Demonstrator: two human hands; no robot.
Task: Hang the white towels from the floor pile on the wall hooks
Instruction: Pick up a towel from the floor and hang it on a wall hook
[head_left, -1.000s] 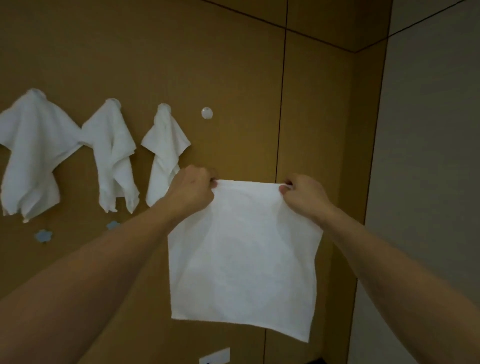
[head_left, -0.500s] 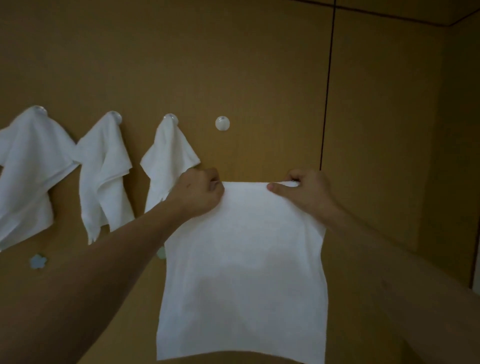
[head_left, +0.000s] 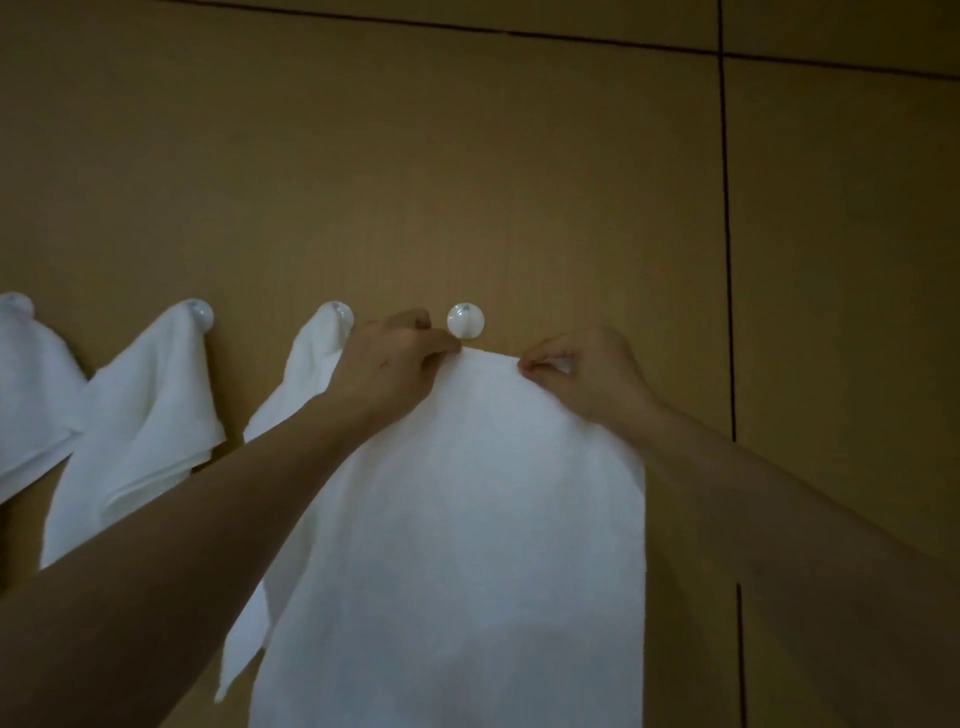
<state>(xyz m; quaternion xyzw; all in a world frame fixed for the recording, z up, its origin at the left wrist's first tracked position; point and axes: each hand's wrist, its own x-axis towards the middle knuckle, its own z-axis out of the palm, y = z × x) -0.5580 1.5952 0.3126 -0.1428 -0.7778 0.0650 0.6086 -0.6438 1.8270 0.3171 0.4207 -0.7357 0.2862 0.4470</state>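
Note:
A white towel (head_left: 467, 519) hangs flat in front of the brown wall, held by its top edge. My left hand (head_left: 389, 364) pinches the top edge at its left end, and my right hand (head_left: 582, 369) pinches it a little to the right. The edge between them sits just below a bare round white hook (head_left: 465, 320). Three more white towels hang from hooks to the left: one (head_left: 291, 415) right behind my left hand, one (head_left: 145, 415) further left, one (head_left: 26, 395) at the frame's left edge.
The wall (head_left: 467, 182) is brown panelling with dark vertical seams; one seam (head_left: 727, 260) runs to the right of my right hand. The floor and the towel pile are out of view.
Both hands have lifted the towel's top edge up to just under the bare hook and drawn closer together. The view has moved nearer to the wall.

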